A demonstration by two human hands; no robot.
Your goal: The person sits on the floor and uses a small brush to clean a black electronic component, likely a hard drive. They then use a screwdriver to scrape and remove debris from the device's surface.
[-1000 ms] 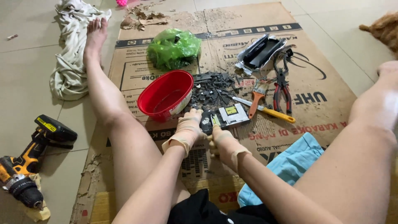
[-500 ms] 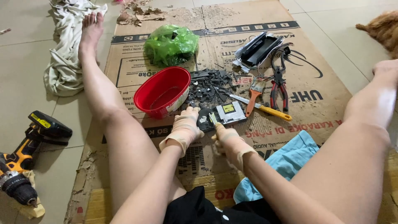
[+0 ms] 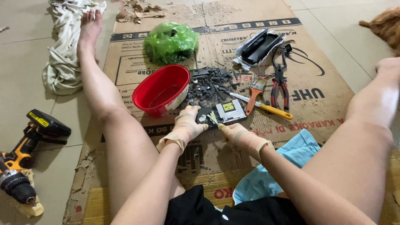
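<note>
The small electronic module point(image 3: 223, 112), a flat grey-and-black piece with a yellow label on top, lies on the cardboard sheet point(image 3: 316, 71) near the middle of my view, and both my gloved hands are on its near edge. My left hand point(image 3: 185, 125) is closed over the dark corner at the module's nine o'clock, pinning it down. My right hand point(image 3: 239, 135) is curled narrow around a thin tool whose tip meets the module at about six o'clock; what the tool is I cannot tell, it is too small here.

To do this well, I judge the left hand should press the piece flat against the cardboard while the right works with short, controlled levering, tip pointed away from the holding fingers. A slip toward the left glove looks like the main risk.

At twelve o'clock from the module sits a heap of dark broken fragments point(image 3: 212, 81); I'd keep that from sliding under the piece. The red bowl point(image 3: 162, 89) stands at ten o'clock, just beside the left hand. At two to three o'clock lie a yellow-handled screwdriver point(image 3: 264, 108), an orange-handled brush point(image 3: 253, 93) and red pliers point(image 3: 280, 85), all near. Farther off at eight o'clock, on the floor, rests a cordless drill point(image 3: 25, 154).
</note>
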